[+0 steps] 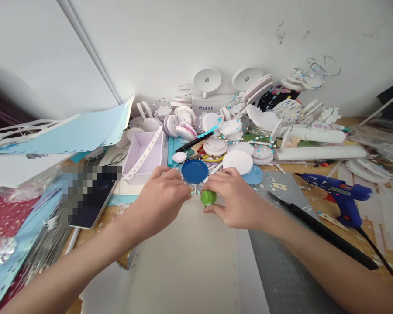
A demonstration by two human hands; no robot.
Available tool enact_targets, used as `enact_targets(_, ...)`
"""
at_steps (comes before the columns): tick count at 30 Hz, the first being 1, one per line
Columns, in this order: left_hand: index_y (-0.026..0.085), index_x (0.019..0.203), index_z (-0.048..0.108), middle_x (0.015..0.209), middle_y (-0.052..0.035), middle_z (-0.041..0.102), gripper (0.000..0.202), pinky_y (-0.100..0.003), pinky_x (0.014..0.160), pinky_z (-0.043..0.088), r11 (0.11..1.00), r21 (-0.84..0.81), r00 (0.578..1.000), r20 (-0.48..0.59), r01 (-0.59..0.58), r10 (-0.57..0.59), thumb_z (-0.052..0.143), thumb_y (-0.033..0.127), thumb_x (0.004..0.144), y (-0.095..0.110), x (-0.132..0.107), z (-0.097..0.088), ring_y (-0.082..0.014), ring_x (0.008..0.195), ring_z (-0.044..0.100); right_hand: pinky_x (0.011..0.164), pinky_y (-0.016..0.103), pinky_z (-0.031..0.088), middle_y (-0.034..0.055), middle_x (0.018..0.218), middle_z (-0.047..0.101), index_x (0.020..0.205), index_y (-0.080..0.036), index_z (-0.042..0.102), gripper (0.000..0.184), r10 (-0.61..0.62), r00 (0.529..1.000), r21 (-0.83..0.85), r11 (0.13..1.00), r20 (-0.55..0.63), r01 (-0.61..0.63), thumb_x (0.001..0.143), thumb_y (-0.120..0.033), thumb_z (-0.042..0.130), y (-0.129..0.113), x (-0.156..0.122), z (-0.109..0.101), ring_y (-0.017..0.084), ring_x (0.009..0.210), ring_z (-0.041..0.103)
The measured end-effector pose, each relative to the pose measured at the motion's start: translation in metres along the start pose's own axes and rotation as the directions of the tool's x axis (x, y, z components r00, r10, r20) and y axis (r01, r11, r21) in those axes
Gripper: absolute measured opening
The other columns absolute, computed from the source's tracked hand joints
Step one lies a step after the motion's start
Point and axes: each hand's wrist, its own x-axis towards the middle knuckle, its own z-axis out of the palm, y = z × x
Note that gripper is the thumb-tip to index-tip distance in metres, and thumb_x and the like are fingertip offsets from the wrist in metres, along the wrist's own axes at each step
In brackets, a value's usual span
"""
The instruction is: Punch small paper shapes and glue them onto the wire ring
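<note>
My right hand (232,198) is closed around a small green craft punch (208,198), which sits at the far edge of a cream sheet of paper (186,257). Curled fingers of my left hand (163,198) grip that same far edge, just left of the punch; the fingertips are partly hidden. The sheet lies in front of me, with small punched marks along its side edges. Directly beyond my hands is a round dark blue lid (194,171).
A blue glue gun (340,192) and a black knife-like tool (327,235) lie to the right on a grey cutting mat (281,274). Left are a pale box (144,152) and a phone (96,196). White foam discs (237,162) pile up toward the wall.
</note>
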Motion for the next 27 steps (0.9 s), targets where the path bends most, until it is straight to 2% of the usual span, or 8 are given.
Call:
enact_targets(2, 0.015, 0.080, 0.065, 0.079, -0.0065, 0.066, 0.016, -0.044, 0.091, 0.032, 0.996, 0.092, 0.999, -0.033, -0.003, 0.006, 0.055, 0.026, 0.086, 0.007, 0.000, 0.001, -0.0264, 0.095, 0.055, 0.083, 0.034, 0.027, 0.0003, 0.078, 0.060, 0.075, -0.016, 0.055, 0.019, 0.009, 1.000, -0.012, 1.000, -0.024, -0.010, 0.069, -0.024, 0.072, -0.002, 0.000, 0.002, 0.018, 0.083, 0.055)
enact_targets(4, 0.012, 0.088, 0.064, 0.090, -0.0118, 0.065, 0.033, -0.048, 0.097, 0.029, 0.991, 0.133, 0.999, -0.042, -0.019, 0.025, 0.062, 0.043, 0.079, 0.016, 0.001, 0.003, -0.0323, 0.107, 0.049, 0.083, 0.035, 0.027, 0.0007, 0.078, 0.060, 0.075, -0.016, 0.055, 0.018, 0.003, 0.999, -0.023, 1.000, -0.034, -0.004, 0.069, -0.024, 0.070, -0.004, -0.001, 0.003, 0.018, 0.082, 0.055)
enact_targets(6, 0.011, 0.086, 0.062, 0.087, -0.0123, 0.065, 0.041, -0.048, 0.097, 0.030, 0.993, 0.113, 0.999, -0.038, -0.028, 0.033, 0.062, 0.051, 0.077, 0.022, 0.004, 0.007, -0.0325, 0.105, 0.050, 0.083, 0.035, 0.027, 0.0005, 0.076, 0.058, 0.072, -0.015, 0.053, 0.016, -0.014, 0.999, -0.039, 0.999, -0.034, 0.013, 0.068, -0.021, 0.068, -0.006, -0.002, 0.004, 0.017, 0.080, 0.053)
enact_targets(9, 0.015, 0.074, 0.059, 0.072, -0.0080, 0.063, 0.032, -0.046, 0.093, 0.034, 0.999, 0.030, 0.998, -0.050, -0.021, 0.022, 0.058, 0.045, 0.083, 0.025, 0.011, 0.014, -0.0278, 0.094, 0.055, 0.081, 0.035, 0.028, -0.0001, 0.071, 0.055, 0.068, -0.015, 0.049, 0.014, -0.019, 0.998, -0.058, 0.998, -0.055, 0.016, 0.065, -0.014, 0.062, -0.007, -0.003, 0.004, 0.016, 0.075, 0.051)
enact_targets(13, 0.015, 0.073, 0.058, 0.071, -0.0069, 0.064, 0.032, -0.046, 0.090, 0.036, 0.999, -0.045, 0.998, -0.063, -0.009, 0.006, 0.057, 0.045, 0.083, 0.022, 0.015, 0.019, -0.0267, 0.092, 0.056, 0.081, 0.034, 0.028, -0.0005, 0.070, 0.053, 0.066, -0.016, 0.047, 0.013, -0.024, 0.998, -0.058, 0.998, -0.065, 0.020, 0.065, -0.011, 0.058, -0.006, -0.002, 0.005, 0.015, 0.074, 0.050)
enact_targets(19, 0.013, 0.079, 0.062, 0.077, -0.0069, 0.065, 0.031, -0.045, 0.098, 0.032, 0.999, 0.005, 0.999, 0.014, -0.043, 0.043, 0.064, 0.044, 0.079, 0.013, 0.014, 0.006, -0.0254, 0.093, 0.056, 0.084, 0.035, 0.027, 0.0003, 0.075, 0.056, 0.072, -0.015, 0.052, 0.014, -0.025, 0.999, -0.061, 0.998, -0.020, 0.024, 0.071, -0.020, 0.066, -0.004, -0.001, 0.002, 0.017, 0.081, 0.053)
enact_targets(23, 0.016, 0.063, 0.060, 0.066, -0.0016, 0.064, 0.021, -0.041, 0.098, 0.032, 0.998, 0.009, 0.991, 0.115, -0.069, 0.068, 0.062, 0.022, 0.083, 0.001, 0.013, -0.003, -0.0181, 0.079, 0.059, 0.082, 0.035, 0.027, 0.0012, 0.083, 0.060, 0.081, -0.016, 0.057, 0.020, -0.026, 1.000, -0.059, 0.998, 0.015, 0.026, 0.071, -0.027, 0.071, -0.002, -0.003, -0.005, 0.019, 0.086, 0.053)
enact_targets(27, 0.016, 0.060, 0.059, 0.065, -0.0003, 0.064, 0.026, -0.038, 0.100, 0.030, 0.996, -0.003, 0.992, 0.090, -0.084, 0.084, 0.056, 0.014, 0.086, -0.006, 0.011, -0.006, -0.0149, 0.075, 0.059, 0.079, 0.033, 0.027, 0.0007, 0.083, 0.060, 0.078, -0.016, 0.058, 0.020, -0.006, 1.000, -0.068, 0.998, 0.031, 0.009, 0.069, -0.024, 0.073, -0.001, -0.003, -0.006, 0.018, 0.085, 0.053)
